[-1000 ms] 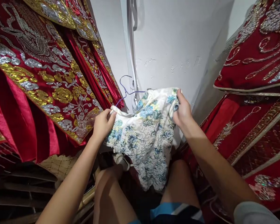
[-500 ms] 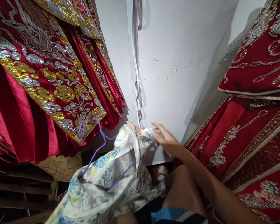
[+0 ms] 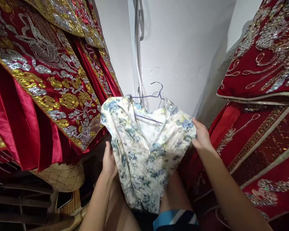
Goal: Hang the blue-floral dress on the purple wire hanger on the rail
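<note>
A white blouse (image 3: pixel 139 160) with blue, green and yellow flowers is spread out in front of me, its V-neck facing up. Inside its shoulders sits a thin purple hanger (image 3: pixel 148 96), with the hook pointing up and away from me. My right hand (image 3: pixel 202 136) pinches the sleeve edge at the right. At the left side of the blouse is my left hand (image 3: pixel 109 162), open, its thumb raised clear of the cloth. The other left fingers are partly hidden behind the fabric.
Red garments with gold and silver sequins (image 3: pixel 69 99) hang at the left, and beaded red garments (image 3: pixel 260 73) at the right. A white wall (image 3: pixel 178 41) with a strip along it stands ahead. A wooden chair (image 3: pixel 72 205) and a tan quilted thing (image 3: pixel 62 176) are low left.
The bunched blouse has been turned and spread flat, neck up. Its hanger moved from the left to upright inside the shoulders. My hands moved apart to its two sides.
</note>
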Demonstrator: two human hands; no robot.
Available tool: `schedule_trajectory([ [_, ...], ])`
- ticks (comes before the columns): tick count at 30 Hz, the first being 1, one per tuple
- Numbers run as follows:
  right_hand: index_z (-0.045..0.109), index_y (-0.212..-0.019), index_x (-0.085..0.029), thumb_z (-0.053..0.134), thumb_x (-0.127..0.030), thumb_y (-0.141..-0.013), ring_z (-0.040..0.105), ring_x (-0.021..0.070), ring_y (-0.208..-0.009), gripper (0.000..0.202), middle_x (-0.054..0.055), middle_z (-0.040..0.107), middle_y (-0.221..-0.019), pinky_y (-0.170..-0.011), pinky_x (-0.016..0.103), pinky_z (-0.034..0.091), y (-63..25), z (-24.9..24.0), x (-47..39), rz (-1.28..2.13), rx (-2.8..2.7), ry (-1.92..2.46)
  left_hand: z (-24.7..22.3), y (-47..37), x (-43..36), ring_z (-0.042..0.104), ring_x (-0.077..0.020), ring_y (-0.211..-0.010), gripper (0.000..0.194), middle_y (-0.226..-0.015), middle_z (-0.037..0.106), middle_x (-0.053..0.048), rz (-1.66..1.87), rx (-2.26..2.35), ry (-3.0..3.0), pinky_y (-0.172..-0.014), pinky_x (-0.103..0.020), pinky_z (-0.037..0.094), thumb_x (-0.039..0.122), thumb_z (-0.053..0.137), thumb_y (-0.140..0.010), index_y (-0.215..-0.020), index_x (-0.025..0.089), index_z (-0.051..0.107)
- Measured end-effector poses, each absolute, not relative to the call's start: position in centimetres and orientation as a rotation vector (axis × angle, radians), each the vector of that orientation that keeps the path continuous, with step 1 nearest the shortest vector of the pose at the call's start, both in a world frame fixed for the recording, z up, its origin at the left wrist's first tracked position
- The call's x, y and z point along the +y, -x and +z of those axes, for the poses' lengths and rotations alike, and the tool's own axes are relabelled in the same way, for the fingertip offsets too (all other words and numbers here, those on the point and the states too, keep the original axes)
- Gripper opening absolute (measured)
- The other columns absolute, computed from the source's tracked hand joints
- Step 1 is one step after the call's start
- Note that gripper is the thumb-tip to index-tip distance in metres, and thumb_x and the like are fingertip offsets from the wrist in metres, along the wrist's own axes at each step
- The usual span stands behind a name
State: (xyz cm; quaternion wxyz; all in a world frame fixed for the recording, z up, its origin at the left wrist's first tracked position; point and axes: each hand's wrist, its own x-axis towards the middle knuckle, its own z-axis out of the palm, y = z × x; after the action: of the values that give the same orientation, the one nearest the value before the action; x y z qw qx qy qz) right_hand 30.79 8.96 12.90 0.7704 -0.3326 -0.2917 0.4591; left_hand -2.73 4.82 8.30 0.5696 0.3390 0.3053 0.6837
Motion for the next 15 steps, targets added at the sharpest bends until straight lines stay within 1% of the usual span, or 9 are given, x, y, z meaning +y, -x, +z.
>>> schedule_trajectory([
  [1, 0.068, -0.078, -0.019, 0.084, -0.042, -0.067, 0.075, 0.0266, -0.081, 0.030, 0.003, 0.074, -0.072, -0.075, 0.036, 0.061, -30.3, 13.4, 9.6, 1.015, -0.643, 0.701, 7.8, 2.8, 4.3, 0.063, -0.0349, -0.123, 0.062, -0.110, 0.075, -0.012, 1.629, 0.757, -0.754, -0.108, -0.048, 0.049, 0.072, 0.070, -0.073, -0.100, 0.016, 0.073],
  [2, 0.067, -0.078, -0.019, 0.084, -0.042, -0.067, 0.075, 0.0266, -0.084, 0.030, 0.003, 0.075, -0.073, -0.077, 0.036, 0.061, -29.7, 13.8, 10.1, 1.035, -0.670, 0.682, 7.2, 2.8, 3.9, 0.062, -0.0353, -0.124, 0.064, -0.112, 0.075, -0.012, 1.656, 0.814, -0.719, -0.109, -0.048, 0.047, 0.071, 0.073, -0.069, -0.103, 0.016, 0.073],
  [3, 0.067, -0.077, -0.019, 0.085, -0.042, -0.067, 0.075, 0.0266, -0.085, 0.031, 0.003, 0.074, -0.073, -0.078, 0.036, 0.061, -29.0, 14.0, 10.4, 1.052, -0.704, 0.665, 6.5, 2.5, 3.6, 0.061, -0.0350, -0.125, 0.064, -0.113, 0.075, -0.011, 1.681, 0.882, -0.694, -0.111, -0.048, 0.045, 0.066, 0.079, -0.066, -0.107, 0.017, 0.072],
  [5, 0.065, -0.077, -0.020, 0.085, -0.045, -0.067, 0.075, 0.0262, -0.087, 0.033, 0.003, 0.074, -0.074, -0.078, 0.035, 0.060, -27.6, 13.8, 10.6, 1.068, -0.784, 0.646, 4.8, 1.8, 2.9, 0.061, -0.0327, -0.125, 0.065, -0.117, 0.074, -0.009, 1.698, 1.017, -0.691, -0.115, -0.046, 0.042, 0.048, 0.088, -0.061, -0.116, 0.019, 0.069],
  [7, 0.066, -0.080, -0.021, 0.084, -0.049, -0.068, 0.074, 0.0249, -0.086, 0.035, 0.002, 0.074, -0.076, -0.076, 0.033, 0.060, -26.7, 12.9, 10.1, 1.037, -0.830, 0.672, 2.8, 1.0, 2.3, 0.062, -0.0296, -0.126, 0.069, -0.124, 0.072, -0.009, 1.652, 1.095, -0.751, -0.117, -0.044, 0.039, 0.038, 0.089, -0.063, -0.125, 0.020, 0.066],
  [9, 0.066, -0.086, -0.022, 0.081, -0.053, -0.069, 0.073, 0.0230, -0.082, 0.038, 0.001, 0.073, -0.078, -0.071, 0.032, 0.058, -26.7, 11.4, 9.2, 0.941, -0.804, 0.745, 1.0, 0.5, 1.6, 0.061, -0.0281, -0.127, 0.069, -0.130, 0.068, -0.011, 1.580, 1.116, -0.801, -0.117, -0.043, 0.039, 0.038, 0.087, -0.068, -0.130, 0.019, 0.063],
  [12, 0.068, -0.095, -0.021, 0.075, -0.056, -0.075, 0.065, 0.0181, -0.066, 0.041, 0.000, 0.069, -0.074, -0.059, 0.029, 0.052, -27.5, 8.5, 7.0, 0.805, -0.768, 0.878, -0.9, 0.1, 0.7, 0.059, -0.0302, -0.129, 0.069, -0.131, 0.067, -0.013, 1.501, 1.129, -0.779, -0.115, -0.045, 0.040, 0.041, 0.084, -0.072, -0.132, 0.017, 0.061],
  [13, 0.068, -0.095, -0.020, 0.072, -0.056, -0.077, 0.062, 0.0165, -0.061, 0.040, 0.000, 0.067, -0.072, -0.056, 0.028, 0.049, -27.7, 7.3, 6.2, 0.760, -0.742, 0.923, -1.2, -0.1, 0.4, 0.058, -0.0305, -0.130, 0.070, -0.131, 0.067, -0.014, 1.497, 1.128, -0.773, -0.115, -0.045, 0.040, 0.041, 0.084, -0.072, -0.133, 0.018, 0.060],
  [15, 0.067, -0.094, -0.020, 0.068, -0.055, -0.079, 0.057, 0.0154, -0.059, 0.038, 0.001, 0.066, -0.072, -0.053, 0.028, 0.046, -27.6, 4.7, 4.3, 0.654, -0.667, 1.011, -1.3, -0.4, 0.0, 0.055, -0.0294, -0.133, 0.070, -0.132, 0.067, -0.013, 1.505, 1.120, -0.792, -0.118, -0.045, 0.036, 0.040, 0.084, -0.072, -0.135, 0.020, 0.059],
])
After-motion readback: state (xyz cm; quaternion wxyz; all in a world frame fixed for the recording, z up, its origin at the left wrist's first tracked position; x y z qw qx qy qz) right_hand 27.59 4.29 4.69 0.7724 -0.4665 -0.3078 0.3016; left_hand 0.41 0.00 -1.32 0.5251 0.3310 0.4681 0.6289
